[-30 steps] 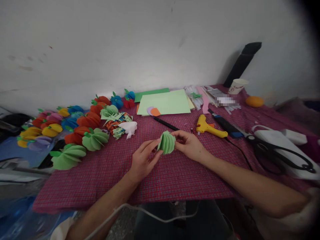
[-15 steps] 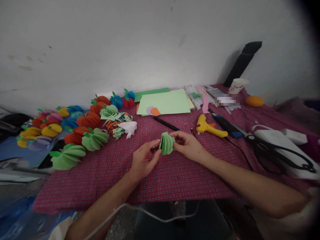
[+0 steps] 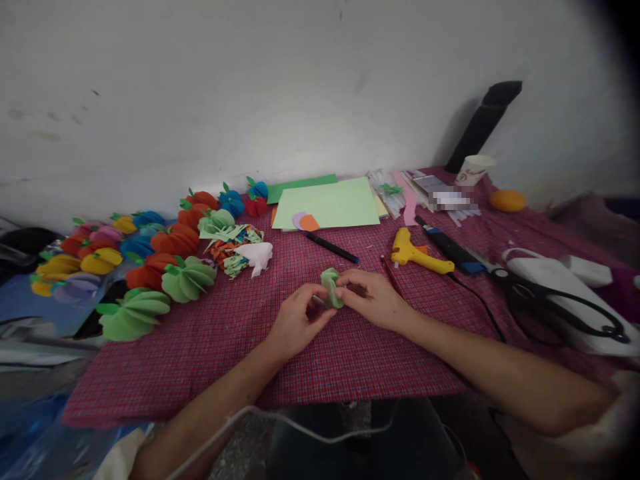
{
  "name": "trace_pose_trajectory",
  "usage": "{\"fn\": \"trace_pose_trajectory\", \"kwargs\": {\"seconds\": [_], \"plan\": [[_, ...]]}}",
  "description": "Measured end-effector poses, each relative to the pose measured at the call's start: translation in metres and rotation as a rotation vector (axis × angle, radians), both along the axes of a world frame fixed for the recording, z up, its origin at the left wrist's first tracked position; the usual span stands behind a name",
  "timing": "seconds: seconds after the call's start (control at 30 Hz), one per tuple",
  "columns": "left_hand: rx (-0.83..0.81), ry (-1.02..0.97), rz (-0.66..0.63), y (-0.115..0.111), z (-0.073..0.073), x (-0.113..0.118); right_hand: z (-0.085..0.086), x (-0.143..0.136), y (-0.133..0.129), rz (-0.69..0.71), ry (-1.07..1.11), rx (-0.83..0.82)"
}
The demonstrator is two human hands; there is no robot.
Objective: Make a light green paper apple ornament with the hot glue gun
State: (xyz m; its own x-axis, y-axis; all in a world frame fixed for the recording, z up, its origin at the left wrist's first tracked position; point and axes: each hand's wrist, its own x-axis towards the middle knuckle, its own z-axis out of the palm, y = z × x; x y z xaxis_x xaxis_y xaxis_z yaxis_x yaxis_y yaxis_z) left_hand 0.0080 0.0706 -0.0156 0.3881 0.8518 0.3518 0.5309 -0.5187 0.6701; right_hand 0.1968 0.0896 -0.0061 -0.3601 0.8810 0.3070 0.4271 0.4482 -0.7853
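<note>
Between my two hands is a small light-green folded paper piece [image 3: 331,287] with several layers, held above the red checked tablecloth [image 3: 280,373]. My left hand [image 3: 299,319] grips its left side between thumb and fingers. From the right, my right hand [image 3: 371,297] pinches the paper near its top and right edge, covering part of it. Just beyond the hands lies a black pen [image 3: 332,247]. Finished light-green paper pumpkins [image 3: 189,279] with green leaves sit to the left, near a heap of paper scraps [image 3: 233,252] and a crumpled white tissue [image 3: 256,256].
On the right lie a yellow glue gun [image 3: 417,253], a blue-black cutter-like tool [image 3: 454,247], large black scissors [image 3: 550,297] and a white power strip [image 3: 575,307]. Green paper sheets [image 3: 330,204] rest at the back. A paper cup [image 3: 474,171] stands near an orange-yellow fruit [image 3: 507,200].
The fanned green paper has been pressed narrower and turned between my hands. My right hand has moved left, closer to my left hand.
</note>
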Motion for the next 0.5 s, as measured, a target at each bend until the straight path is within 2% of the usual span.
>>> {"fn": "trace_pose_trajectory", "kwargs": {"seconds": [0.17,0.5], "plan": [[0.019,0.032,0.035,0.0008,-0.0010,-0.0003,-0.0038,-0.0005,0.0010,-0.059,-0.023,-0.002],[0.053,-0.044,0.052,0.0016,0.0025,0.0007,-0.0024,-0.0007,-0.0004,-0.002,0.057,-0.074]]}}
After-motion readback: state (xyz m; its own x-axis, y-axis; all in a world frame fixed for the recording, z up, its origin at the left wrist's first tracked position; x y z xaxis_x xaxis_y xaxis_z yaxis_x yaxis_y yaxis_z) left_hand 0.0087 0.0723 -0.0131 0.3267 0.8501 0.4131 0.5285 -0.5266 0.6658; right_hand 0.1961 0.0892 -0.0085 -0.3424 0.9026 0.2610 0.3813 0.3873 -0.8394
